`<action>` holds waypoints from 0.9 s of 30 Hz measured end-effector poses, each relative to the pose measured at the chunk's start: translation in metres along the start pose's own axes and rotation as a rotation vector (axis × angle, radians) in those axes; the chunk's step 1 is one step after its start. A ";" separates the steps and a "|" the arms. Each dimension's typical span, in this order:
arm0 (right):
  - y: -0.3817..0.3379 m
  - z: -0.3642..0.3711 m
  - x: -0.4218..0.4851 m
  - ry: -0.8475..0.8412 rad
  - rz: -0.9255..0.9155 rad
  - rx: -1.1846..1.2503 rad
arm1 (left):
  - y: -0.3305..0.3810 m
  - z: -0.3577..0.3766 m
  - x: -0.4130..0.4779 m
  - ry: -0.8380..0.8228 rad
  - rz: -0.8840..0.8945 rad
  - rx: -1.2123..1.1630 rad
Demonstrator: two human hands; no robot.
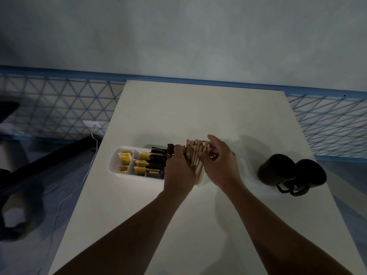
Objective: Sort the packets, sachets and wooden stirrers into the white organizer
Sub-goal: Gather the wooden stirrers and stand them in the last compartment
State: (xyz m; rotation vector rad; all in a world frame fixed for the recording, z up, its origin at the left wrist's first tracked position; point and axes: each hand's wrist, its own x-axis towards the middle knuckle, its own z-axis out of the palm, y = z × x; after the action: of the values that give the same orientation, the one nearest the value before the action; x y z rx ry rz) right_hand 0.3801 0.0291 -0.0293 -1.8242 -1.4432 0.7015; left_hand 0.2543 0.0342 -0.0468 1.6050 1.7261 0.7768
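Wooden stirrers are stood as a bundle in the right-end compartment of the white organizer, which is set on the white counter. The bundle is clasped from its left side by the left hand, whose grip is clenched round the sticks with the fingers curled. From the other side it is met by the right hand. Its fingers are curled against the sticks and its thumb is raised, so its grip seems to be grasping the stirrers too, though the dim light leaves this less than sure.

Dark packets are stood in the compartment just left of the stirrers, partly covered by the left hand. Yellow sachets are filed in the two compartments at the organizer's left end. Two dark mugs are placed side by side well to the right of the organizer, handles turned toward the person. A white cable is seen on the floor to the organizer's left.
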 end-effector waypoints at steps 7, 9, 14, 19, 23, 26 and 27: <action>0.011 0.001 0.003 -0.200 0.200 0.144 | 0.006 -0.004 0.005 -0.015 0.026 0.014; 0.012 0.004 0.007 -0.272 0.194 0.142 | 0.007 -0.005 0.010 -0.064 0.009 0.052; 0.014 0.010 0.011 -0.352 0.129 0.107 | 0.012 -0.010 0.025 -0.209 -0.036 0.170; 0.006 0.004 0.003 -0.387 0.075 0.065 | 0.010 -0.012 0.027 -0.226 -0.050 0.066; 0.003 0.000 -0.004 -0.369 0.013 0.042 | 0.010 -0.015 0.022 -0.189 0.001 0.004; 0.004 0.004 -0.007 -0.361 0.002 0.006 | 0.010 -0.019 0.018 -0.223 0.021 -0.038; 0.005 0.005 -0.008 -0.363 0.001 -0.005 | 0.011 -0.020 0.018 -0.243 0.015 -0.047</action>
State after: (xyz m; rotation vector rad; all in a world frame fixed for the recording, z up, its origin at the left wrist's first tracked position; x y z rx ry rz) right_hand 0.3773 0.0219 -0.0368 -1.7635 -1.6717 1.0731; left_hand 0.2444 0.0530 -0.0274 1.6097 1.5140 0.5977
